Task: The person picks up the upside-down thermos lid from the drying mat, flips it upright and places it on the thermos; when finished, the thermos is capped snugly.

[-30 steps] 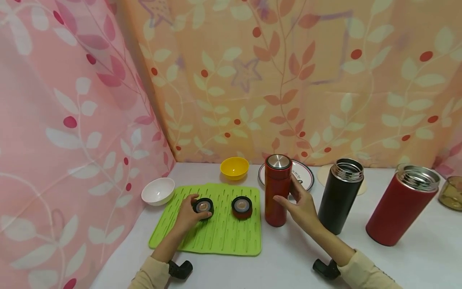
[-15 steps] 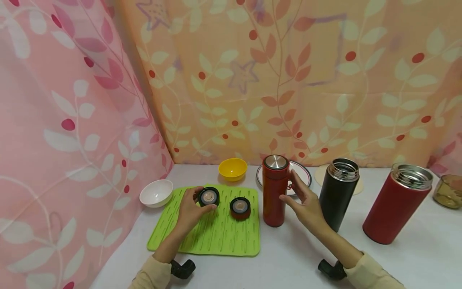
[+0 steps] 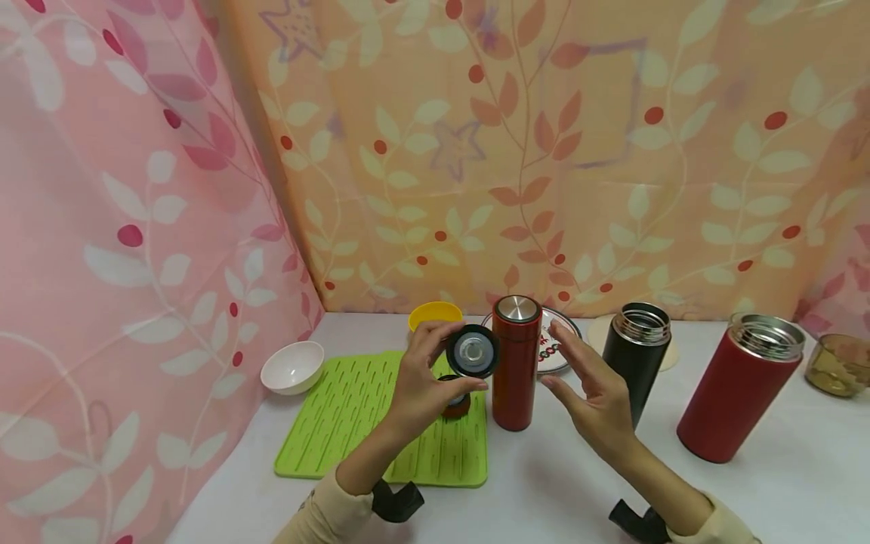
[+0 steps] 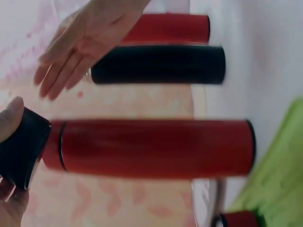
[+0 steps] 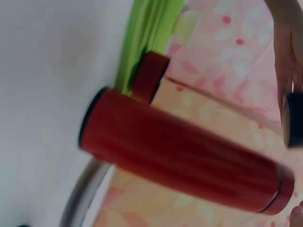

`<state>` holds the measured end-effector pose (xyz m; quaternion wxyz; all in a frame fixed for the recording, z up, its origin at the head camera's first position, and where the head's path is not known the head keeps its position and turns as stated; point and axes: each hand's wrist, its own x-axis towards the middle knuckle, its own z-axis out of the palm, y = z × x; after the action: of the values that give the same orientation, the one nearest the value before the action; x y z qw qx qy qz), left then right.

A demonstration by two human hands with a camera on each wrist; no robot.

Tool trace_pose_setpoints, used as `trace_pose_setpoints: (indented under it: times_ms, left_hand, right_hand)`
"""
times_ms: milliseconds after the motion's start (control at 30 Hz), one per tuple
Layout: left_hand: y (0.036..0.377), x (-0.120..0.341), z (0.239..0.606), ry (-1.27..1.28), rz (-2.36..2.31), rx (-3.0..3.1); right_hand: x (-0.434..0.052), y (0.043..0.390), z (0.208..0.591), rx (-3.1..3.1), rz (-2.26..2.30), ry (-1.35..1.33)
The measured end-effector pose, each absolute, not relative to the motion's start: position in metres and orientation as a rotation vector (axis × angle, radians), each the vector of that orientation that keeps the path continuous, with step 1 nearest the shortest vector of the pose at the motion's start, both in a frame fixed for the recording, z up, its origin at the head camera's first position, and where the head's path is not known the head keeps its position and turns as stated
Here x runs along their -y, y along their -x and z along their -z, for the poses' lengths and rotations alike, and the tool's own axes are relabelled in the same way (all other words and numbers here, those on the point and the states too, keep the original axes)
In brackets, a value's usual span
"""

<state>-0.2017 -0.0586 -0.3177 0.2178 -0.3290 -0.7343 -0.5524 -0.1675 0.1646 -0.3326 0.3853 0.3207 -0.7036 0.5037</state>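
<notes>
While the left hand (image 3: 420,378) pinches the black cap (image 3: 472,350) aloft beside the capped flask (image 3: 515,374) (from here I can't tell whether they touch), the right hand (image 3: 596,393) hovers off the flask's other side, fingers spread, holding nothing. A steady pinch at the rim should serve, with the cap clear of the flask.

READABLE TEXT: none | white plate (image 3: 547,366), behind the red flask (image 3: 513,378): small lettering (image 3: 547,349) on its face, partly covered; too blurred to spell out (only marks like letters show in the head view) | left and right wrist views: no legible words, numbers or brands
</notes>
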Motion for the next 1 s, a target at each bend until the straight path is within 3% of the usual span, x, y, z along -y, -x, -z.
trace_pose_setpoints:
  times_ms: [433,667,1000]
  left_hand:
    - [0.17,0.031,0.292,1.235,1.454,1.895]
    - [0.189,0.027,0.313,1.22,1.496,1.899]
    - [0.195,0.03,0.322,1.057,1.882,1.959]
  right_hand:
    - [-0.157,0.166,0.335,1.838,-1.53,-1.004]
    - [-0.157,0.167,0.337,1.78,-1.604,-0.973]
    - [-0.16,0.173,0.343,1.598,-1.629,-1.136]
